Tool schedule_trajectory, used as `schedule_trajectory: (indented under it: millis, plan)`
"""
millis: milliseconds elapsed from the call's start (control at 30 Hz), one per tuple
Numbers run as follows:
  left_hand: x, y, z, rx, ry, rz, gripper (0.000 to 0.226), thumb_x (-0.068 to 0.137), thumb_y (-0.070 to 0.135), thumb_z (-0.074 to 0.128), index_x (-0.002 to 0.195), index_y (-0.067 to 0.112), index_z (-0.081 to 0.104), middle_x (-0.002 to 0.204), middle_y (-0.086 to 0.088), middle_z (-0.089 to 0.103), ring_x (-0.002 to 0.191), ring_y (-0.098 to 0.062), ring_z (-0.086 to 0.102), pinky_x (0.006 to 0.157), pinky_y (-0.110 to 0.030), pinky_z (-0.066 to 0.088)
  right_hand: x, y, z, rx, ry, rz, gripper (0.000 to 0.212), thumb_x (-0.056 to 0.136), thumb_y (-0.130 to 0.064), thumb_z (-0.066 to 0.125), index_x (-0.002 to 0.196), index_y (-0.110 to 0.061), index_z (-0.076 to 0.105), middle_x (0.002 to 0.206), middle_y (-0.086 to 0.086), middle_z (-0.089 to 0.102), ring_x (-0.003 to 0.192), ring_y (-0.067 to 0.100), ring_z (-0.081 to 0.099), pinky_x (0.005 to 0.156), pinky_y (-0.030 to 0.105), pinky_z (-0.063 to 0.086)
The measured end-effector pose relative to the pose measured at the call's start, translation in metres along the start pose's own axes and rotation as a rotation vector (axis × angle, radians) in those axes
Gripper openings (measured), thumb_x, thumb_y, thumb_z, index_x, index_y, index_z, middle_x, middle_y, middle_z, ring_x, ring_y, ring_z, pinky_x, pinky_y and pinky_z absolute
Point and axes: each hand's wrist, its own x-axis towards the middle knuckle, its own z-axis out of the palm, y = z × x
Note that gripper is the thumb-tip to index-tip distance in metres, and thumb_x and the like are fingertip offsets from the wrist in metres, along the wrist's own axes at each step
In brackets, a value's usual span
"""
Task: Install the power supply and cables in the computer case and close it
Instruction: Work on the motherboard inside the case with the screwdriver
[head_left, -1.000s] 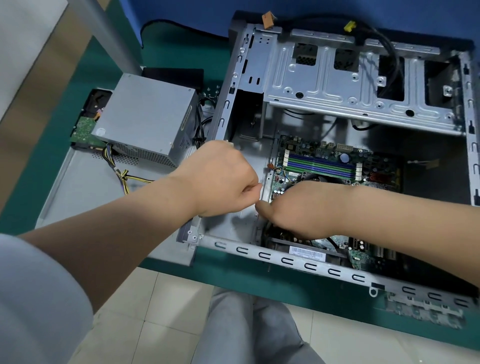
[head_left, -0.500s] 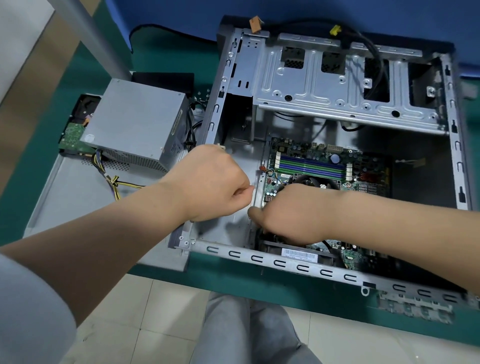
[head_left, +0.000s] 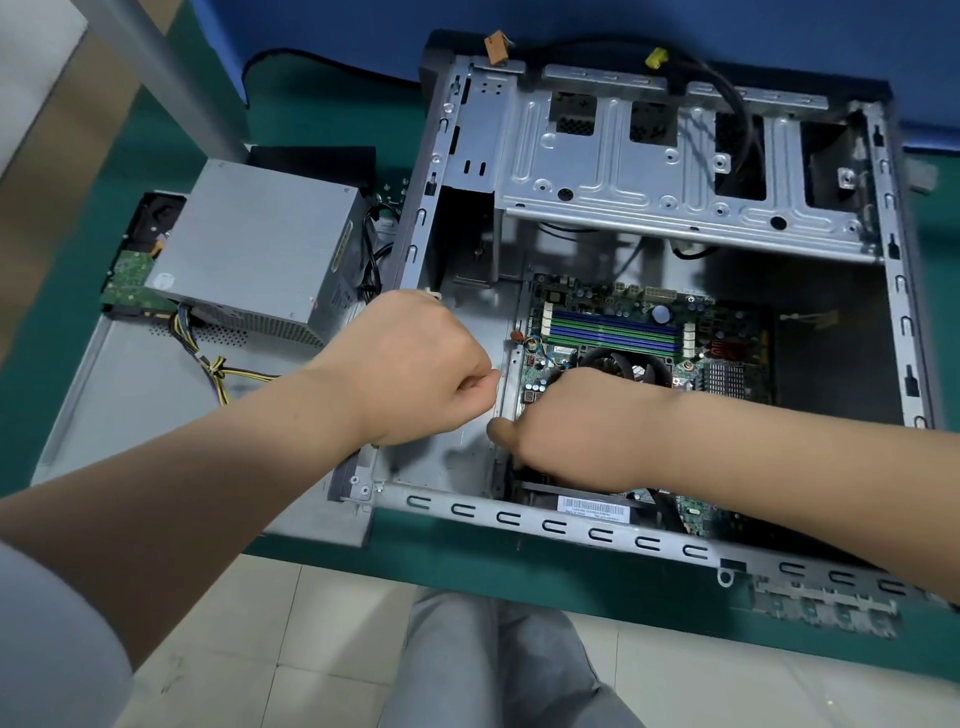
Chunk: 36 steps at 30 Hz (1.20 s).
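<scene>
— Which step is being worked on?

— By the look of it, something small is being handled inside the computer case (head_left: 597, 535), at the left edge of the motherboard (head_left: 623, 332); the power supply (head_left: 254, 244) is not yet being fitted. It is being left outside the case, on the side panel (head_left: 130, 395) lying flat on the counter (head_left: 322, 124) towards its left edge, with its cable bundle (head_left: 208, 358) trailing forward.

— How are the hands being held?

— The left hand (head_left: 410, 369) is being kept curled into a fist over the bare bay floor at the case's near left corner; thumb and forefinger seem to be pinched together, but what is being pinched, if anything, cannot be told. The right hand (head_left: 571, 431) is being pressed down over the board's near left part, fingers hidden, so its grip cannot be told either.

— What is being called for next?

— Probably both hands are to be withdrawn, then the supply is to be lifted across and lowered into the bay, cables first being led clear.

— Is anything standing in the way?

— The drive cage (head_left: 665, 171) is spanning the far side of the case, and black cables (head_left: 737, 114) are being draped over it. A hard drive (head_left: 130, 275) is being half covered by the supply, so care is being demanded when lifting.
</scene>
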Motion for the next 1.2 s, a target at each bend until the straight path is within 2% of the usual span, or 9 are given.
schedule_trajectory:
  millis: [167, 300, 500, 667, 900, 1000, 1067, 1133, 1200]
  plan:
    - [0.000, -0.001, 0.000, -0.007, 0.015, 0.011, 0.045, 0.092, 0.035, 0.039, 0.052, 0.014, 0.034, 0.048, -0.003, 0.045, 0.050, -0.025, 0.037, 0.063, -0.029, 0.039, 0.000, 0.002, 0.001, -0.003, -0.038, 0.060, 0.016, 0.100, -0.023, 0.039, 0.104, -0.015, 0.052, 0.083, 0.002, 0.061, 0.074, 0.027, 0.058, 0.058, 0.033, 0.046]
    - [0.000, 0.000, 0.000, -0.011, 0.017, 0.012, 0.045, 0.091, 0.035, 0.039, 0.052, 0.015, 0.034, 0.048, -0.002, 0.044, 0.050, -0.024, 0.040, 0.065, -0.030, 0.041, -0.005, 0.007, 0.007, 0.118, -0.088, 0.050, 0.037, 0.091, -0.008, 0.041, 0.125, -0.010, 0.026, 0.063, 0.000, 0.040, 0.051, 0.020, 0.038, 0.050, 0.033, 0.034]
    - [0.000, 0.000, 0.000, -0.034, 0.031, 0.010, 0.045, 0.091, 0.034, 0.041, 0.051, 0.015, 0.033, 0.048, -0.003, 0.044, 0.051, -0.025, 0.038, 0.064, -0.031, 0.042, -0.003, 0.006, 0.009, -0.001, 0.046, 0.025, 0.036, 0.084, 0.000, 0.044, 0.118, -0.008, 0.038, 0.056, -0.001, 0.032, 0.044, 0.017, 0.031, 0.040, 0.028, 0.026]
    - [-0.001, 0.000, 0.000, -0.043, 0.039, 0.014, 0.047, 0.091, 0.033, 0.040, 0.050, 0.014, 0.027, 0.047, -0.003, 0.041, 0.050, -0.026, 0.036, 0.065, -0.031, 0.042, 0.000, 0.006, 0.006, 0.013, 0.041, 0.033, 0.011, 0.090, -0.021, 0.046, 0.092, -0.016, 0.056, 0.061, -0.002, 0.036, 0.060, 0.026, 0.044, 0.050, 0.029, 0.030]
    - [-0.001, 0.000, 0.000, -0.067, 0.038, 0.012, 0.047, 0.091, 0.034, 0.041, 0.050, 0.014, 0.029, 0.047, -0.004, 0.042, 0.051, -0.027, 0.037, 0.066, -0.032, 0.042, 0.013, 0.000, 0.002, 0.231, -0.077, 0.247, 0.039, 0.097, -0.025, 0.040, 0.060, -0.016, 0.033, 0.061, -0.001, 0.036, 0.056, 0.022, 0.039, 0.055, 0.028, 0.036]
    - [-0.001, 0.000, 0.000, -0.056, 0.045, 0.012, 0.046, 0.091, 0.035, 0.036, 0.050, 0.014, 0.030, 0.047, -0.004, 0.042, 0.051, -0.027, 0.039, 0.063, -0.030, 0.039, 0.014, 0.005, 0.001, 0.284, -0.153, 0.266, 0.032, 0.101, -0.026, 0.037, 0.073, -0.014, 0.042, 0.070, -0.001, 0.044, 0.066, 0.023, 0.043, 0.059, 0.030, 0.038]
    - [-0.001, 0.000, -0.001, -0.047, 0.048, 0.018, 0.046, 0.091, 0.035, 0.038, 0.050, 0.014, 0.032, 0.047, -0.004, 0.043, 0.050, -0.027, 0.041, 0.060, -0.029, 0.034, 0.010, 0.007, -0.001, 0.233, -0.192, 0.177, 0.012, 0.100, -0.019, 0.040, 0.102, -0.010, 0.048, 0.077, -0.001, 0.048, 0.072, 0.024, 0.046, 0.058, 0.031, 0.038]
    - [-0.001, 0.000, -0.002, -0.041, 0.037, 0.015, 0.046, 0.091, 0.034, 0.042, 0.050, 0.014, 0.033, 0.046, -0.004, 0.042, 0.050, -0.027, 0.040, 0.059, -0.029, 0.034, 0.004, 0.006, -0.001, 0.130, -0.166, 0.084, 0.028, 0.094, -0.005, 0.042, 0.122, -0.005, 0.038, 0.069, -0.001, 0.040, 0.067, 0.025, 0.048, 0.054, 0.033, 0.037]
    - [-0.001, 0.001, -0.003, -0.041, 0.029, 0.008, 0.046, 0.090, 0.033, 0.043, 0.050, 0.014, 0.034, 0.046, -0.004, 0.041, 0.049, -0.026, 0.037, 0.059, -0.029, 0.032, 0.001, 0.003, -0.001, 0.017, -0.082, 0.016, 0.026, 0.089, 0.000, 0.044, 0.114, -0.008, 0.044, 0.063, -0.001, 0.033, 0.065, 0.026, 0.048, 0.052, 0.033, 0.039]
